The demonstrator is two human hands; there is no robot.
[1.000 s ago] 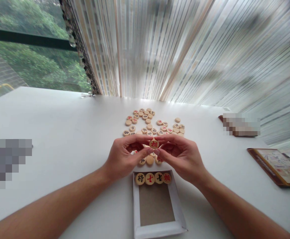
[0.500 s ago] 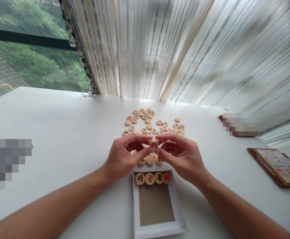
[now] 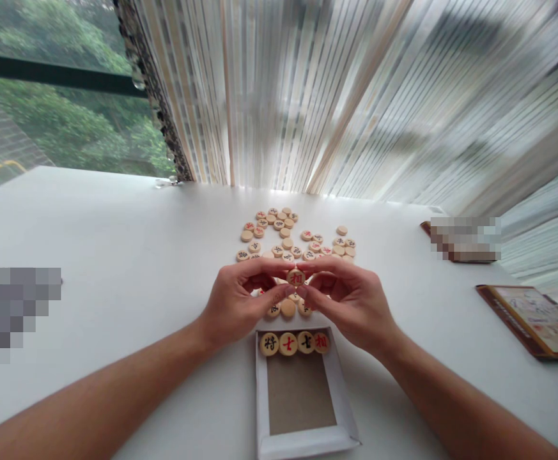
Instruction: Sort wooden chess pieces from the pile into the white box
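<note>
Your left hand point(image 3: 243, 297) and your right hand point(image 3: 353, 300) meet above the smooth white table point(image 3: 130, 255), with the fingers point(image 3: 262, 264) drawn nearly together, index fingertips above and thumbs below. Pinched between the two is the held disc point(image 3: 296, 277), a small, thick round of pale wood, its flat face turned towards you and marked with a red character. It lies beyond the far wall of a tray point(image 3: 307, 442), a shallow rectangular form with thin white walls, apparently of card, and a matte brown floor. Against that far wall you have a row of four discs point(image 3: 287, 344), set side by side, their characters alternating black and red from left to right. Past your hands are scattered the loose discs point(image 3: 287, 244), short cylinders of the same pale grain, some plain-faced, others lettered in red or black; your fingers hide several of them. To your right rests a flat, brown-edged panel point(image 3: 535, 322) with a glossy pictorial surface. Behind the table hangs a sheer curtain point(image 3: 273, 96) of fine vertical stripes, and at the left a window point(image 3: 68, 121) shows blurred green foliage
</note>
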